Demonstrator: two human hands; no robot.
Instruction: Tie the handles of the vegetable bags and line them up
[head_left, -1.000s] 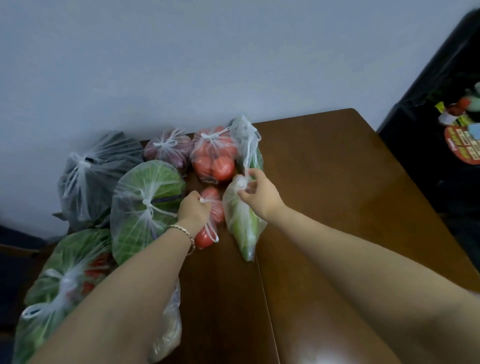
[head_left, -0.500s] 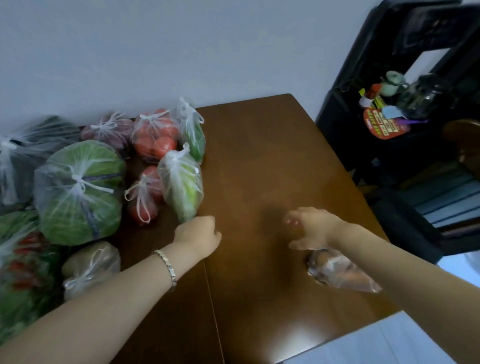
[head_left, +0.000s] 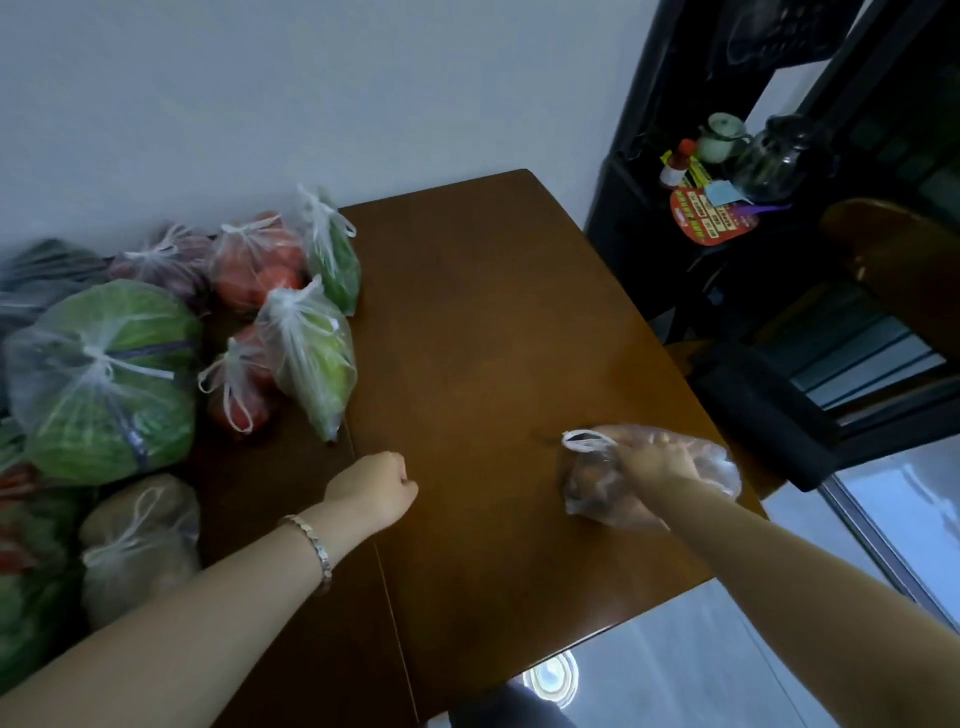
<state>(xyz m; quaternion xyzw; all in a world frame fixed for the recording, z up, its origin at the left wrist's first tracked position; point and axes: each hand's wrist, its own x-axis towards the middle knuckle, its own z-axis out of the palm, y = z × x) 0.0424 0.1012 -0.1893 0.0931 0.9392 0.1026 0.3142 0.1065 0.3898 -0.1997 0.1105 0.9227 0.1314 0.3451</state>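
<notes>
Surface (head_left: 493, 322): brown wood, seam running front to back, set against a pale wall.

Loose bag (head_left: 587, 493): clear plastic, brownish contents too blurred to name, handles untied, one white loop standing open at its upper left. Lies near the right edge of the surface, well apart from the other bags.

Right grip (head_left: 655, 460): on top of the loose bag, fingers curled into the plastic, clamped on it.

Left grip (head_left: 375, 486): fingers together in a fist, nothing inside, over the seam. Metal bracelet (head_left: 311, 545) at the wrist.

Knotted bags, clustered on the left side of the surface:
- cabbage bag (head_left: 109, 379), large, knot on top
- small tomato bag (head_left: 239, 384), just beside the cabbage bag
- pale green bag (head_left: 311, 358), touching the small tomato bag, tip toward the seam
- purple bag (head_left: 166, 260), large tomato bag (head_left: 254, 265) and dark green bag (head_left: 332, 260), in a row by the wall
- brown bag (head_left: 140, 540), front left

Black shelf (head_left: 639, 218): right of the surface, glass jar (head_left: 776, 158) on it.
</notes>
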